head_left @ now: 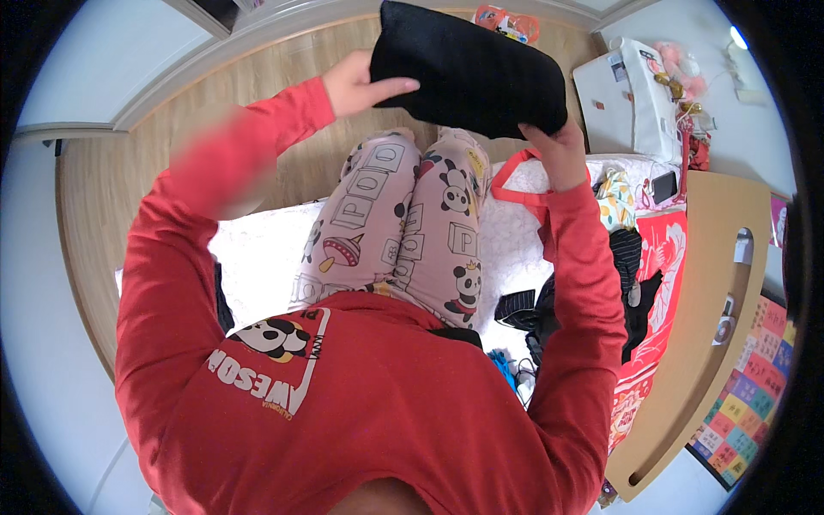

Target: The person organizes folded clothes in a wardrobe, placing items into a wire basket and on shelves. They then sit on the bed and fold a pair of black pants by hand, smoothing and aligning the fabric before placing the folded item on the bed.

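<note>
Both my arms reach forward in red sleeves, holding up a folded black cloth [470,70] beyond my knees. It hangs as a flat, soft rectangle, tilted down to the right; what kind of garment or fabric piece it is, I cannot make out. My left hand [360,87] grips its left end, thumb laid across the front and fingers hidden behind. At its lower right corner, my right hand [560,151] pinches the edge. Under it are my legs in pink panda-print trousers [395,215].
I sit on a white patterned bedspread [257,245]. Dark clothes [631,266] lie to my right, near a red strap [506,184] and a phone [663,186]. A wooden bed rail [730,257] bounds that side. A white cabinet [605,107] stands ahead on the wooden floor [257,77].
</note>
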The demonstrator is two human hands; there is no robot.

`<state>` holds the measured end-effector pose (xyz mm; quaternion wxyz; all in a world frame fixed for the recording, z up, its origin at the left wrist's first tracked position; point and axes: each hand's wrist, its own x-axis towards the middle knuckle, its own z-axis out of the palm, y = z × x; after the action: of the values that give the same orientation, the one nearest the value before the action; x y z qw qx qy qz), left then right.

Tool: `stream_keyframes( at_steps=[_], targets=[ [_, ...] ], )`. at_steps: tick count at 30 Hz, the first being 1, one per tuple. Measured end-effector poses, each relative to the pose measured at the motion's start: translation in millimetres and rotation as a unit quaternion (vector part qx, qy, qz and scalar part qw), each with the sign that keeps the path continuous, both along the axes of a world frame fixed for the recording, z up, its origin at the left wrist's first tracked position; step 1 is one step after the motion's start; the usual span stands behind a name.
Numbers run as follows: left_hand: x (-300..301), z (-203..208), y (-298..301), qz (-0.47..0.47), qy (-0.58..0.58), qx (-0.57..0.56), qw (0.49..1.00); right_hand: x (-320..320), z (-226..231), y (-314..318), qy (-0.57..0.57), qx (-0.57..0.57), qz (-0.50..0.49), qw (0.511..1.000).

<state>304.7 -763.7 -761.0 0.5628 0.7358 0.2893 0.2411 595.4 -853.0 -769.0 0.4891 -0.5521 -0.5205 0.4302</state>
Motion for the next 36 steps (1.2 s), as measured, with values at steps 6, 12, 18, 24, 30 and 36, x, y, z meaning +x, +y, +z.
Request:
stream_keyframes(
  at_steps=[6, 12, 18, 24, 30, 36],
  targets=[
    [-73, -64, -106, -0.203, 0.146, 0.305, 0.919, -24, -21, -132, -0.251, 0.059, 0.103, 0.961],
    [-94, -109, -221, -0.265, 0.069, 0.223, 0.935, -65, -75, -227, -0.295, 0.126, 0.267, 0.909],
    [-64, -89, -190, 0.013, 0.018, -0.265, 0.964, -73, -53, -197, -0.169, -0.178, 0.086, 0.966],
    [-59, -106, -165, 0.142, -0.018, -0.529, 0.837, -64, -95, -160, -0.087, -0.176, 0.035, 0.98],
    [-63, -124, -167, 0.167, -0.012, -0.462, 0.871, -68, -92, -168, -0.086, -0.191, 0.007, 0.978],
    [-56, -127, -154, 0.414, 0.179, -0.138, 0.882, -59, -84, -124, -0.141, -0.159, -0.09, 0.973]
  ],
)
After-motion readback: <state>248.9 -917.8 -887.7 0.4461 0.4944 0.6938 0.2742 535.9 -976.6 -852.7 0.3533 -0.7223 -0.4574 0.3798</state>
